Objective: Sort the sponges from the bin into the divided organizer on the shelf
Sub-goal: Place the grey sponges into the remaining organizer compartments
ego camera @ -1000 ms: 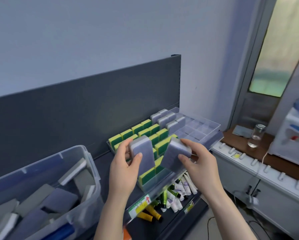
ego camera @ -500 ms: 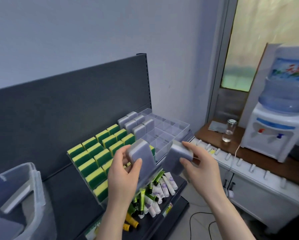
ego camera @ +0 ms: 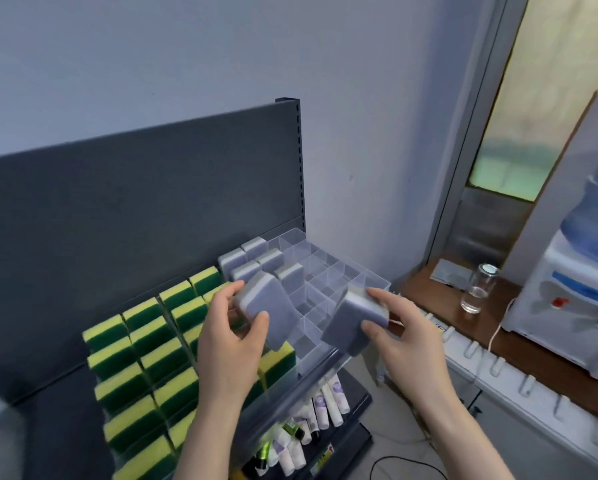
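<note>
Fingers and thumb of the left hand (ego camera: pixel 228 344) clamp the first grey sponge (ego camera: pixel 266 306) by its edges. The right hand (ego camera: pixel 405 337) grips the second grey sponge (ego camera: pixel 354 320) likewise. Both sponges hang tilted above empty cells near the clear divided organizer's (ego camera: pixel 377 282) front edge, probably for upright insertion like the stored grey sponges (ego camera: pixel 256 258).

one wide head-worn camera looks forward and down, close over the left hand (ego camera: pixel 231 344) and right hand (ego camera: pixel 406 341), the organizer (ego camera: pixel 377 284) just beyond their fingertips (ego camera: pixel 373 292).

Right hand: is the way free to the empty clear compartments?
Probably yes: the right hand holds its grey sponge close by the empty compartments, whose tops are open, and nothing lies between.
</note>
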`<state>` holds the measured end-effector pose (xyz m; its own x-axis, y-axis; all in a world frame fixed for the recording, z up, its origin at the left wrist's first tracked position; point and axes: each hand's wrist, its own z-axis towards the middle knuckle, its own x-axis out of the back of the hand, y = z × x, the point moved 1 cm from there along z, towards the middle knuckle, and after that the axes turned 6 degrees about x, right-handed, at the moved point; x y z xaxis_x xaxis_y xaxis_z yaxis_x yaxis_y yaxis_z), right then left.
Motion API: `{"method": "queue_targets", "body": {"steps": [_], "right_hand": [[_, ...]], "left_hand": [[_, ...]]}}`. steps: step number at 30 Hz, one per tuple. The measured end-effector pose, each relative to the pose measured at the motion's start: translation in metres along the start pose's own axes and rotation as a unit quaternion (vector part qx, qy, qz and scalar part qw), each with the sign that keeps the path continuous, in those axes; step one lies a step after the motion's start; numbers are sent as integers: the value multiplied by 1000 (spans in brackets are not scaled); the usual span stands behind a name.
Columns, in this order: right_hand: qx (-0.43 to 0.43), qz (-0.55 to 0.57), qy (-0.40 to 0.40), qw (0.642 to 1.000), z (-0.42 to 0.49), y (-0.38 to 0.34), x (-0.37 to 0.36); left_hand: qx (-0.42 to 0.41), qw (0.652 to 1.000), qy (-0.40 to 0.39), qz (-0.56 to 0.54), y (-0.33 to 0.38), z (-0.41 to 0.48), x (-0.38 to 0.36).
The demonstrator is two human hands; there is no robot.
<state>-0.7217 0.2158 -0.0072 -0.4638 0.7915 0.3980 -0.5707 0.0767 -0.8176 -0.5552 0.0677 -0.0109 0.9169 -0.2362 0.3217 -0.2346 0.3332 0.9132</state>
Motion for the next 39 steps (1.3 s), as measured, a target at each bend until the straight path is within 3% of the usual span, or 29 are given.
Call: {"method": "queue_targets", "body": {"steps": [12, 24, 33, 39], "right_hand": [[1, 64, -52, 997, 74, 35, -37], [4, 85, -150, 985, 125, 59, -60], [-41, 132, -212, 967, 154, 90, -76], [-34, 125, -245, 961, 158, 102, -81]], "left_hand": [[7, 998, 31, 60, -17, 44, -17], [72, 992, 67, 78, -21, 58, -34], [171, 979, 30, 103, -28, 64, -49], [167, 969, 3, 183, -32, 63, -57]]}}
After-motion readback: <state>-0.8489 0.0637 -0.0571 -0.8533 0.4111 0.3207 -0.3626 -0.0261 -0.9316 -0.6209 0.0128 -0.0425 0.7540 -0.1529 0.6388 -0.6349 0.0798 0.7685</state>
